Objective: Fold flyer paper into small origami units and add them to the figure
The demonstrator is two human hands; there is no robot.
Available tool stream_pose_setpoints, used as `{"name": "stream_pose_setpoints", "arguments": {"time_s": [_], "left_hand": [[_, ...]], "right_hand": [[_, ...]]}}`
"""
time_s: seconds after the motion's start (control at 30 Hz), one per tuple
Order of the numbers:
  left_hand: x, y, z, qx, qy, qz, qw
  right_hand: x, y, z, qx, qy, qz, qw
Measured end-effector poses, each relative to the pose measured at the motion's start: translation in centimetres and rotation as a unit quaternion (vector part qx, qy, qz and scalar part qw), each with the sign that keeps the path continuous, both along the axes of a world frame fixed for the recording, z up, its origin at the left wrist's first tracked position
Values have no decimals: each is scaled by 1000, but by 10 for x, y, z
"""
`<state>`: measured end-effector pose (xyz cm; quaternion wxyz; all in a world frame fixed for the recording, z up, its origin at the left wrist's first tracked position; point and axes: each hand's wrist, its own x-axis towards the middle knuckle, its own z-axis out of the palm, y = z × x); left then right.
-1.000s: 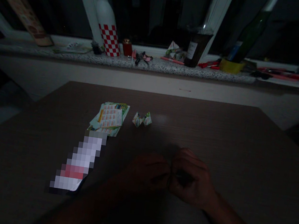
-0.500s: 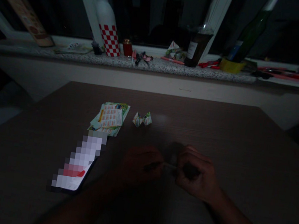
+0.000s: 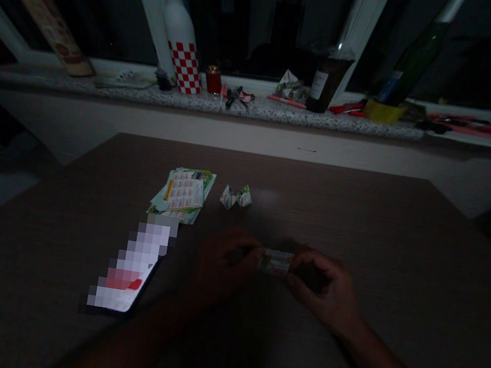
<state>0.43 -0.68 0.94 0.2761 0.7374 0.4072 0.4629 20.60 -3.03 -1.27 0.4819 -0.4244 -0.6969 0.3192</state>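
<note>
Between my two hands is a small piece of printed paper (image 3: 276,262), pale with a greenish print, lying roughly level. My left hand (image 3: 226,264) pinches its left end and stays in deep shadow. At the right end, my right hand (image 3: 325,285) grips it between thumb and fingers. Just beyond my left hand a folded paper piece (image 3: 236,197), shaped like a bow, rests on the table. A stack of printed calendar-like papers (image 3: 184,193) lies to its left. Nearer to me is a phone (image 3: 140,273) with its screen lit.
The dark wooden table (image 3: 404,232) meets a wall under a stone windowsill (image 3: 265,111). Along the sill stand a red-and-white checked bottle (image 3: 185,58), a small red jar (image 3: 213,79), a dark drink cup (image 3: 325,85), a green bottle (image 3: 419,56) and a tall tan tube (image 3: 44,18).
The paper in my hands has turned from a thin edge to show its printed face. My hands have shifted slightly with it. The whole view has moved a little.
</note>
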Motion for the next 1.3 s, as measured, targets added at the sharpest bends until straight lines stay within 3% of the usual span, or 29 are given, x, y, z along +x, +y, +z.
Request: {"name": "stream_pose_setpoints", "arguments": {"time_s": [0.2, 0.4, 0.5, 0.63, 1.03, 1.2, 1.3], "left_hand": [[5, -2, -7, -132, -51, 45, 989], [4, -2, -10, -108, 62, -26, 992], [4, -1, -9, -112, 80, -55, 989], [3, 1, -9, -211, 45, -101, 971], [4, 1, -2, -303, -66, -142, 940], [5, 1, -3, -313, -83, -141, 935], [5, 1, -5, -322, -96, -137, 932]], "right_hand": [[-7, -2, -5, -37, 35, -33, 998], [0, -3, -1, -29, 29, -111, 993], [0, -3, 1, -2, 11, -97, 995], [-3, -3, 0, 20, -14, -86, 996], [-7, -3, 11, -135, 129, -21, 982], [-8, -2, 10, -162, 138, 0, 977], [-7, -3, 10, -140, 135, -15, 981]]}}
